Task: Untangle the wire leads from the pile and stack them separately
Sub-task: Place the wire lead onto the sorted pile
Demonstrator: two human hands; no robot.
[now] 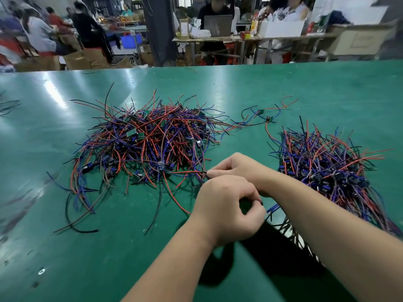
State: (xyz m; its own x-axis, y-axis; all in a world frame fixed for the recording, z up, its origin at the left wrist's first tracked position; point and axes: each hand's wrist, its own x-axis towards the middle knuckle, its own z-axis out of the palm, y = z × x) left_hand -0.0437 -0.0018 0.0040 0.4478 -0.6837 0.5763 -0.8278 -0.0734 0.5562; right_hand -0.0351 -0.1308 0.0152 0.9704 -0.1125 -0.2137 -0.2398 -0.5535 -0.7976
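A big tangled pile of red, blue, purple and black wire leads with small green boards lies on the green table, left of centre. A sorted stack of leads lies at the right, its wires roughly lined up. My right hand pinches wire ends at the pile's near right edge; a red and a black wire run taut from it into the pile. My left hand sits just in front, fingers curled round wire ends, with blue tips showing beside the thumb.
One loose lead with a small board lies between the two heaps, farther back. A few stray black wires lie at the far left edge. Beyond the table, people sit at benches with boxes and a laptop.
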